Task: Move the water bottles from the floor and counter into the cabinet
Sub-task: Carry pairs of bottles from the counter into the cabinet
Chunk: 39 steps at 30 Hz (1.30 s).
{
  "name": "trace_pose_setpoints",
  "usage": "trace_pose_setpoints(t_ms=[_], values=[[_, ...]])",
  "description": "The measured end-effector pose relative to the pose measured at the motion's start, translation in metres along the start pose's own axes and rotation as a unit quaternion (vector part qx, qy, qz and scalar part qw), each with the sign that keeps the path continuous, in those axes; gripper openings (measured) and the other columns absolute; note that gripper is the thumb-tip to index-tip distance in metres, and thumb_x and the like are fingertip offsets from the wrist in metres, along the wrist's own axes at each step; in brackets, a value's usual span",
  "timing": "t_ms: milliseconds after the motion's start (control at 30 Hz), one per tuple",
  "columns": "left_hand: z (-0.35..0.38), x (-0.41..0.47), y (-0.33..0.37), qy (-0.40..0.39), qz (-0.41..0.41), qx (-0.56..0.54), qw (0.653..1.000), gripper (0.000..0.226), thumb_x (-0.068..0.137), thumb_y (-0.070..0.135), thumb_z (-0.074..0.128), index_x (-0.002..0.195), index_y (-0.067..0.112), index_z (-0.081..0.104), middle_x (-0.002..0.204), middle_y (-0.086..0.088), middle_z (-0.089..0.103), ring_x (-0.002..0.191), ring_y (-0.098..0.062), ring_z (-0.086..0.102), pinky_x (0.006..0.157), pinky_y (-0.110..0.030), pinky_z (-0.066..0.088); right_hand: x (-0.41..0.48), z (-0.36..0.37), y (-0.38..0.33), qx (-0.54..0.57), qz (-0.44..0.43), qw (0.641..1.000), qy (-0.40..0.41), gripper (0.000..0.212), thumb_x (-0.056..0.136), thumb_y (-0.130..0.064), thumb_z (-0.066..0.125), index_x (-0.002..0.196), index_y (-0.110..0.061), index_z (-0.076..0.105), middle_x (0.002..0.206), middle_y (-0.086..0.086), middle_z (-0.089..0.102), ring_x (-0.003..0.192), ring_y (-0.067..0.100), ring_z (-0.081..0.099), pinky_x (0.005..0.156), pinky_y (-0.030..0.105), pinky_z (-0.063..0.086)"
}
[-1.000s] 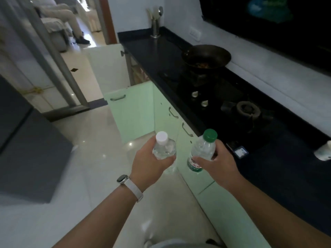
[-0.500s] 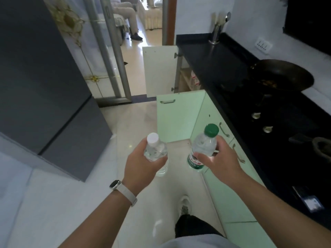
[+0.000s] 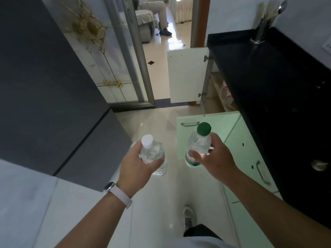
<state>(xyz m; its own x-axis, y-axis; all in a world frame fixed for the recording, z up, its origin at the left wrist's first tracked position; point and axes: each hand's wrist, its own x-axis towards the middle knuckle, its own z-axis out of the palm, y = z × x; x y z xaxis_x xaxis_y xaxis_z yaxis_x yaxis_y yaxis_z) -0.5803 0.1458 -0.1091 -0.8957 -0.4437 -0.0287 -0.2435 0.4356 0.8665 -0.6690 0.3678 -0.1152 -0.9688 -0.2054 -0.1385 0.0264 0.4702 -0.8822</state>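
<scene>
Two water bottles are held upright over the floor, probably so that both go in one walk. The left hand (image 3: 138, 165) grasps the white-capped bottle (image 3: 152, 153) and the right hand (image 3: 216, 163) grasps the green-capped bottle (image 3: 198, 144). The open cabinet (image 3: 215, 90) stands far ahead on the right.

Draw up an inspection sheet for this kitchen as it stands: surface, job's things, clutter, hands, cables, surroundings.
Surface: black counter, mostly bare; glossy pale floor.
Job's things: white-capped bottle and green-capped bottle, both carried upright; open cabinet ahead, its white door swung out, contents unclear.
Clutter: utensil holder at the counter's far end.
Hands: left hand grips the white-capped bottle; right hand grips the green-capped bottle.
Cables: nothing seen.
Surroundings: dark fridge on the left, glass sliding door, green cabinet fronts, a seated person's leg in the next room.
</scene>
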Motion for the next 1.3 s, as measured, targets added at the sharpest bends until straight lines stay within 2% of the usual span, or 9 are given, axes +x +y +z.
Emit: trace_pose_setpoints(t_ms=[167, 367, 533, 667, 733, 900, 1000, 1133, 1300], values=[[0.006, 0.054, 0.017, 0.010, 0.003, 0.008, 1.000, 0.050, 0.071, 0.026, 0.089, 0.112, 0.036, 0.063, 0.100, 0.017, 0.070, 0.090, 0.003, 0.066, 0.077, -0.020, 0.052, 0.068, -0.002, -0.016, 0.005, -0.025, 1.000, -0.004, 0.057, 0.071, -0.033, 0.086, 0.116, -0.036, 0.050, 0.101, -0.021, 0.061, 0.093, 0.007, 0.061, 0.079, 0.027, 0.051], [-0.005, 0.114, 0.018, 0.021, 0.006, 0.016, 1.000, 0.052, 0.070, 0.028, 0.088, 0.116, 0.027, 0.064, 0.099, 0.013, 0.071, 0.088, -0.005, 0.068, 0.077, -0.026, 0.057, 0.130, 0.010, -0.038, -0.006, -0.040, 0.999, -0.013, 0.057, 0.069, -0.035, 0.087, 0.116, -0.032, 0.053, 0.099, -0.019, 0.062, 0.091, 0.009, 0.063, 0.081, 0.032, 0.055], [-0.018, 0.169, 0.003, 0.026, 0.003, 0.013, 1.000, 0.051, 0.070, 0.024, 0.089, 0.115, 0.028, 0.064, 0.097, 0.014, 0.070, 0.086, -0.003, 0.067, 0.072, -0.015, 0.049, 0.175, 0.035, -0.046, -0.015, -0.028, 0.999, -0.011, 0.059, 0.068, -0.036, 0.088, 0.116, -0.033, 0.054, 0.102, -0.014, 0.066, 0.090, 0.011, 0.065, 0.082, 0.039, 0.057], [-0.028, 0.228, -0.020, -0.007, 0.010, -0.007, 1.000, 0.054, 0.071, 0.023, 0.089, 0.116, 0.032, 0.062, 0.098, 0.017, 0.068, 0.086, 0.005, 0.065, 0.071, -0.012, 0.048, 0.216, 0.059, -0.055, -0.033, -0.019, 0.999, -0.008, 0.056, 0.068, -0.039, 0.086, 0.115, -0.036, 0.054, 0.099, -0.015, 0.066, 0.091, 0.009, 0.065, 0.082, 0.042, 0.058], [-0.034, 0.261, -0.029, -0.035, 0.024, -0.014, 0.999, 0.055, 0.072, 0.022, 0.089, 0.118, 0.032, 0.060, 0.101, 0.015, 0.067, 0.090, -0.002, 0.066, 0.070, -0.009, 0.048, 0.238, 0.072, -0.065, -0.033, -0.008, 0.999, 0.009, 0.056, 0.068, -0.041, 0.085, 0.114, -0.037, 0.053, 0.100, -0.017, 0.064, 0.093, 0.009, 0.064, 0.083, 0.042, 0.057], [-0.058, 0.354, -0.044, -0.077, 0.067, -0.029, 0.994, 0.054, 0.064, 0.047, 0.087, 0.108, 0.054, 0.057, 0.104, 0.014, 0.069, 0.098, -0.012, 0.068, 0.082, -0.040, 0.060, 0.286, 0.100, -0.111, -0.030, 0.035, 0.998, 0.038, 0.052, 0.076, -0.029, 0.083, 0.115, -0.033, 0.049, 0.102, -0.016, 0.059, 0.094, 0.006, 0.059, 0.078, 0.025, 0.049], [-0.075, 0.407, -0.042, -0.104, 0.098, -0.025, 0.989, 0.055, 0.069, 0.041, 0.088, 0.109, 0.055, 0.053, 0.104, 0.019, 0.065, 0.096, -0.004, 0.064, 0.080, -0.031, 0.058, 0.312, 0.113, -0.136, -0.014, 0.036, 0.997, 0.065, 0.050, 0.077, -0.024, 0.082, 0.116, -0.030, 0.050, 0.103, -0.014, 0.061, 0.091, 0.002, 0.059, 0.071, 0.017, 0.045], [-0.085, 0.462, -0.042, -0.134, 0.115, -0.021, 0.984, 0.059, 0.073, 0.036, 0.088, 0.121, 0.041, 0.054, 0.107, 0.015, 0.066, 0.099, -0.004, 0.063, 0.077, -0.019, 0.051, 0.342, 0.132, -0.150, 0.007, 0.035, 0.993, 0.110, 0.055, 0.073, -0.027, 0.084, 0.118, -0.029, 0.054, 0.106, -0.012, 0.066, 0.094, 0.006, 0.064, 0.082, 0.030, 0.055], [-0.085, 0.511, -0.043, -0.148, 0.111, -0.037, 0.982, 0.051, 0.071, 0.030, 0.089, 0.109, 0.046, 0.059, 0.098, 0.017, 0.069, 0.090, -0.002, 0.067, 0.079, -0.028, 0.058, 0.376, 0.141, -0.158, 0.000, 0.047, 0.989, 0.138, 0.054, 0.073, -0.028, 0.084, 0.118, -0.030, 0.055, 0.104, -0.015, 0.066, 0.093, 0.004, 0.064, 0.082, 0.029, 0.056]])
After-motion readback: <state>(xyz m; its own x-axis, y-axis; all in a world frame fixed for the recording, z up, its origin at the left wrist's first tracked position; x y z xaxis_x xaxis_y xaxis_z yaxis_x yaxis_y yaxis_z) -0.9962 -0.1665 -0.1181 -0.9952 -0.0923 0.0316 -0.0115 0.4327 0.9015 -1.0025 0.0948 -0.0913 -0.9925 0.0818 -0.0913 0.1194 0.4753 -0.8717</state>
